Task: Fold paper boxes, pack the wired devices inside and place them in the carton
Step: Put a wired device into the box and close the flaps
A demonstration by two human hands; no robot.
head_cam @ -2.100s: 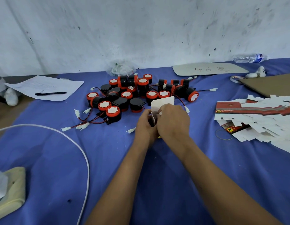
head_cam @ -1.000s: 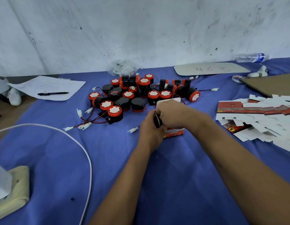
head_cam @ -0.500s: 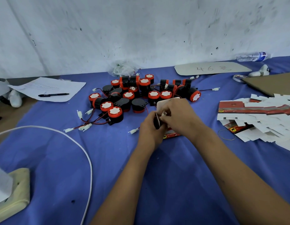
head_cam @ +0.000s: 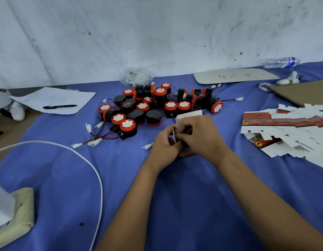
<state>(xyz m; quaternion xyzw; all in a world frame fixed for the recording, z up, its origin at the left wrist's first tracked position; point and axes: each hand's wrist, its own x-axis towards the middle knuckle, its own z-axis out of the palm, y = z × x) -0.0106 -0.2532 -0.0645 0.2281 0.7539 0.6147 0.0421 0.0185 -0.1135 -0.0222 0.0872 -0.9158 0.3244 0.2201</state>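
A blue cloth-covered worktop [head_cam: 175, 205] meets a scuffed white wall [head_cam: 157, 33]. At far left a black marker pen [head_cam: 59, 106] lies on a white sheet of paper [head_cam: 54, 100]. A white cable [head_cam: 84, 160] arcs across the near left, beside a cream power strip [head_cam: 17, 214]. A clear plastic water bottle [head_cam: 280, 62] lies on its side at far right, behind a grey card marked "46" [head_cam: 235, 76]. A thin rubber band [head_cam: 251, 149] lies flat on the cloth.
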